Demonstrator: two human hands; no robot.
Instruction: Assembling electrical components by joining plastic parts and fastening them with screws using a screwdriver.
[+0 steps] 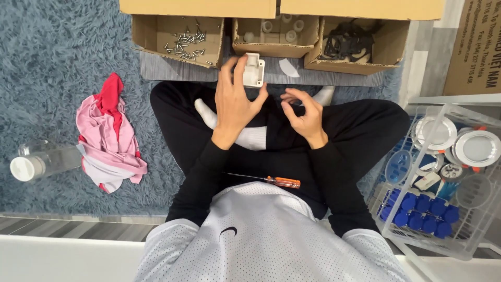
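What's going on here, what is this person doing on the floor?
A person sits cross-legged on a blue shaggy rug. The left hand holds a small white plastic part, while the right hand hangs beside it with fingers pinched together, whatever they hold too small to tell. An orange-handled screwdriver rests on the lap. Ahead sit open cardboard boxes, one with loose screws. A clear basket of parts stands at the right.
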